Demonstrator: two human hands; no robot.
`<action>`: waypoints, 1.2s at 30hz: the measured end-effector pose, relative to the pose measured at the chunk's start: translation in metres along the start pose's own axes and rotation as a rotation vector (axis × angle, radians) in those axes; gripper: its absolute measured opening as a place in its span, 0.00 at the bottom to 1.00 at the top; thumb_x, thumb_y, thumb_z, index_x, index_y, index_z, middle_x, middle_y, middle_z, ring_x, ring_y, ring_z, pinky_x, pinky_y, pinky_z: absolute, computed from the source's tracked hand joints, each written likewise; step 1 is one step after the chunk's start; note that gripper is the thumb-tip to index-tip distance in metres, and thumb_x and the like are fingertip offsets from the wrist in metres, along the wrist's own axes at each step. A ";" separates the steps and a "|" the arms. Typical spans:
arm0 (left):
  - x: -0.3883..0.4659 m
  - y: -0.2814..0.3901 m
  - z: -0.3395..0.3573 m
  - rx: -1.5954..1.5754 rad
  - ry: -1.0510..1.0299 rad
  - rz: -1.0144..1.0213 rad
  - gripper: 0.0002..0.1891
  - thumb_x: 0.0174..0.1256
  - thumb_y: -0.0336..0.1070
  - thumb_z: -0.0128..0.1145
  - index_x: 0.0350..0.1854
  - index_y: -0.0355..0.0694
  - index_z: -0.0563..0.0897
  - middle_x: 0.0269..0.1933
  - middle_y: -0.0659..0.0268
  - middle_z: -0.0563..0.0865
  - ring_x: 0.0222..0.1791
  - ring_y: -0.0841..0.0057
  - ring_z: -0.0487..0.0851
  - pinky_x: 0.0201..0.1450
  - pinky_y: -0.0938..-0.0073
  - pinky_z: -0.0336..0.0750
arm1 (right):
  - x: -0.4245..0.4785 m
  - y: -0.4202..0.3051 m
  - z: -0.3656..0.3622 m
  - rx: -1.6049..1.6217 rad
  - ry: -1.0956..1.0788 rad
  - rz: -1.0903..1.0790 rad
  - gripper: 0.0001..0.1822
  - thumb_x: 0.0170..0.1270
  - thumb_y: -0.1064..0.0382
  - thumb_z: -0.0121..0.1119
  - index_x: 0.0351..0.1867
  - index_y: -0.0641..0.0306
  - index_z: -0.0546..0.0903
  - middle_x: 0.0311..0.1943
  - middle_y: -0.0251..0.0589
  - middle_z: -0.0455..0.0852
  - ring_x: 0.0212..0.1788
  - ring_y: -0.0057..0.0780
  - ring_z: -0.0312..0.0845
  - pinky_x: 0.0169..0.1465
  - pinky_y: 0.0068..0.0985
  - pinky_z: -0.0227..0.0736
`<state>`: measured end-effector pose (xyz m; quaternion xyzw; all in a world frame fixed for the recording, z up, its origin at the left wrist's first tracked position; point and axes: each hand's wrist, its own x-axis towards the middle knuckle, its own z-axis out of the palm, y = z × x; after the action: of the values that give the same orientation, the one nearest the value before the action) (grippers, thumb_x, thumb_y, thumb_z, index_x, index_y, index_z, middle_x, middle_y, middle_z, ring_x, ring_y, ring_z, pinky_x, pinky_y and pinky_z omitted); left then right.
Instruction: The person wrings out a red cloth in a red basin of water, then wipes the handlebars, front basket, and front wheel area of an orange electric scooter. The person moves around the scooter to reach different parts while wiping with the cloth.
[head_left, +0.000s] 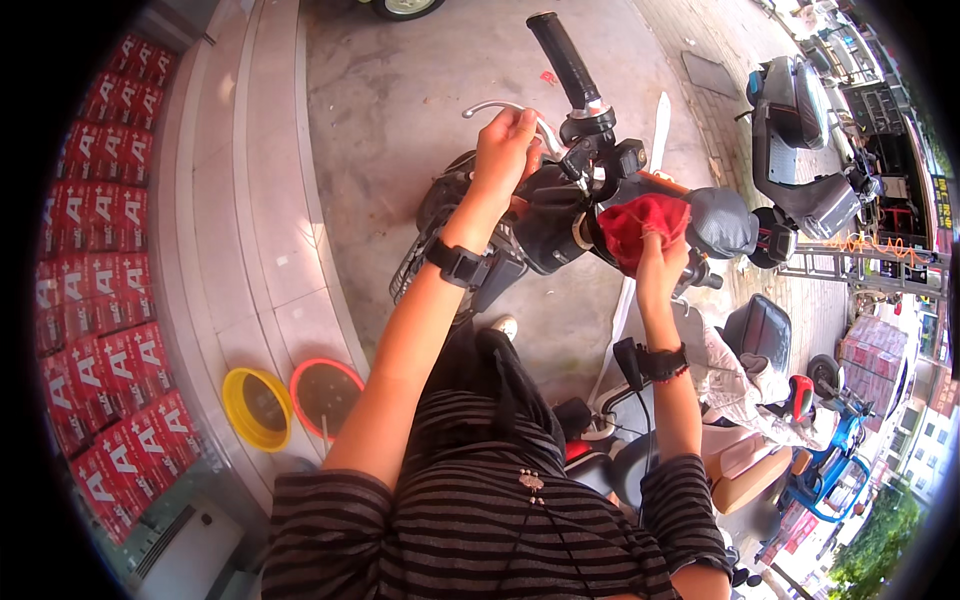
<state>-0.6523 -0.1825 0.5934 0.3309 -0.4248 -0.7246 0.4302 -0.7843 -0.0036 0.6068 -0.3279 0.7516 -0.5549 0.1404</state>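
A two-wheeled vehicle's handlebar stands in front of me, with a black rubber grip (566, 64) pointing away at the top. My left hand (508, 146) has its thumb and fingers closed around the silver brake lever (553, 141) beside that grip. In my right hand (661, 262) a bunched red cloth (637, 221) is pinched; it lies over the middle of the handlebar and hides part of it. A black switch housing (628, 157) sits between the grip and the cloth. Beyond the cloth is a rounded dark grey cover (716, 223).
Pale stone steps (255, 187) run along the left, with a yellow basin (231, 409) and a red-rimmed basin (300, 375) on them. Stacked red boxes (105, 217) line the far left. Parked scooters (787, 150) and a metal ladder (862, 268) are at right.
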 end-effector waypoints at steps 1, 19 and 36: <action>-0.001 0.001 -0.001 -0.001 -0.010 -0.002 0.12 0.72 0.41 0.49 0.36 0.37 0.77 0.23 0.72 0.74 0.12 0.88 0.66 0.13 0.85 0.58 | 0.004 -0.010 -0.001 0.054 0.101 -0.096 0.13 0.62 0.65 0.53 0.45 0.70 0.77 0.34 0.39 0.84 0.34 0.23 0.80 0.38 0.22 0.73; -0.001 -0.002 -0.006 0.008 -0.003 0.015 0.12 0.71 0.40 0.51 0.34 0.36 0.78 0.24 0.73 0.77 0.19 0.91 0.67 0.21 0.86 0.60 | -0.007 -0.025 0.099 -0.732 0.153 -0.647 0.29 0.40 0.68 0.64 0.51 0.61 0.76 0.49 0.42 0.75 0.46 0.43 0.73 0.44 0.35 0.68; 0.004 -0.008 -0.011 0.008 -0.083 -0.062 0.13 0.71 0.46 0.48 0.40 0.40 0.76 0.32 0.69 0.80 0.29 0.84 0.74 0.22 0.82 0.73 | 0.012 -0.013 0.050 0.125 0.257 -0.076 0.13 0.65 0.70 0.50 0.50 0.70 0.75 0.42 0.37 0.81 0.41 0.22 0.75 0.46 0.20 0.69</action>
<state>-0.6476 -0.1878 0.5812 0.3153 -0.4347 -0.7489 0.3884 -0.7607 -0.0507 0.6034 -0.2732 0.7143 -0.6430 0.0421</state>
